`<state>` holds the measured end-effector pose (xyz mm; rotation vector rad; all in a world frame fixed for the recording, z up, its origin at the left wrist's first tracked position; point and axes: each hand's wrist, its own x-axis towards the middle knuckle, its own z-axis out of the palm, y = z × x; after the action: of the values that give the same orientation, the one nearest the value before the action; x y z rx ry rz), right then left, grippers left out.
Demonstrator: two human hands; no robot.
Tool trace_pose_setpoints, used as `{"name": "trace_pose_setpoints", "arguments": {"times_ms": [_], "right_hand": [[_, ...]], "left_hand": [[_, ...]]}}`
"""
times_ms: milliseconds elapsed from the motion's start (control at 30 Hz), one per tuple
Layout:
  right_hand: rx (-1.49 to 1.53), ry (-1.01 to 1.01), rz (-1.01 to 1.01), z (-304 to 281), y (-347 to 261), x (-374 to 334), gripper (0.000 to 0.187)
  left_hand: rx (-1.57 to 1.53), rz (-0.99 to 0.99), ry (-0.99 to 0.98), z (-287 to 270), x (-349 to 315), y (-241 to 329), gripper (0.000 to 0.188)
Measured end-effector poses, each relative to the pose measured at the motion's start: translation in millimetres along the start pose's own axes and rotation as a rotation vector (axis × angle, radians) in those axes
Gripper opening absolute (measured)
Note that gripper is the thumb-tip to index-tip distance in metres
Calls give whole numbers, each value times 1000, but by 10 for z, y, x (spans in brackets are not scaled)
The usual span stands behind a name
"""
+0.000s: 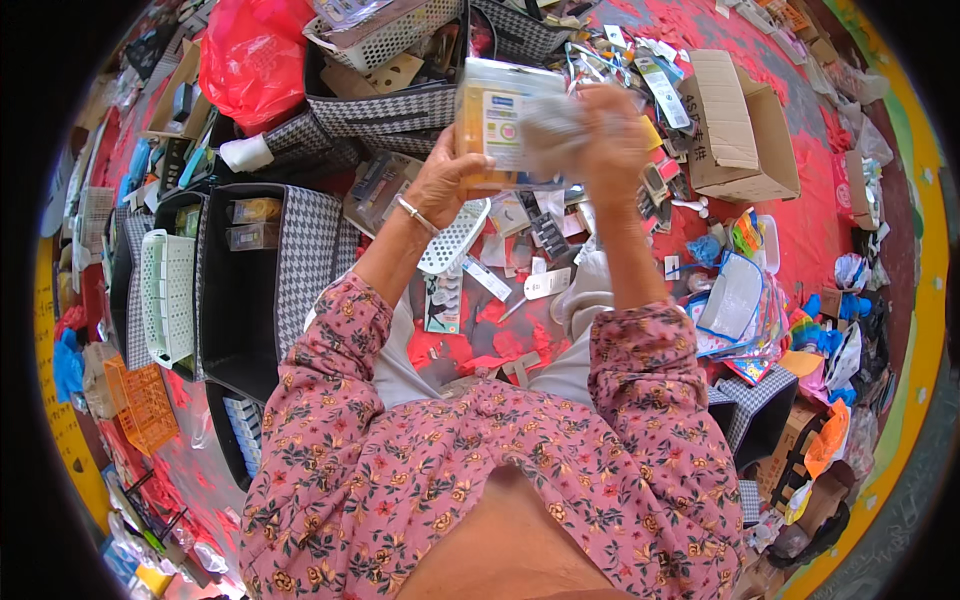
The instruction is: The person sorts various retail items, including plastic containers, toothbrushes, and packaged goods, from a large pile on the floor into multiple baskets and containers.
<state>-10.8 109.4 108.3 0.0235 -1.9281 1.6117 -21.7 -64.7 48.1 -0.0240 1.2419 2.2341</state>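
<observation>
My left hand [440, 182] grips the lower left side of a clear plastic box [486, 120] with a printed label and something yellow inside. The thumb lies over its front. My right hand [614, 140], smeared by motion, has a grey cloth [556, 135] bunched in it. That cloth lies against the right part of the box and covers some of the label. Both hands are raised in front of me, above a scatter of small goods. Below the box is a white perforated basket [458, 236], with a white tag [547, 283] nearby on the red ground.
Houndstooth storage bins [310, 235] stand at left, one with a pale green basket [166, 298] beside it. An orange basket [140, 405] lies farther left. At far right is an open cardboard carton [765, 135]; a red plastic bag [255, 65] sits far left.
</observation>
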Motion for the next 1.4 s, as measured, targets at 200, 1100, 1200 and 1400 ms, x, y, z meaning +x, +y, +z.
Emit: {"name": "trace_pose_setpoints", "arguments": {"times_ms": [200,1100,1200,1400], "right_hand": [[-708,-389,-453,10,386,-37,11],[-639,78,170,-827,412,421,27],[-563,-25,-85,-207,-71,271,22],[-712,-533,-283,350,162,-369,11]], "left_hand": [[-47,-78,-154,155,-115,-54,78],[830,439,74,-31,-17,-208,70],[1037,395,128,86,-155,-108,67],[1046,353,207,152,-160,-146,59]]}}
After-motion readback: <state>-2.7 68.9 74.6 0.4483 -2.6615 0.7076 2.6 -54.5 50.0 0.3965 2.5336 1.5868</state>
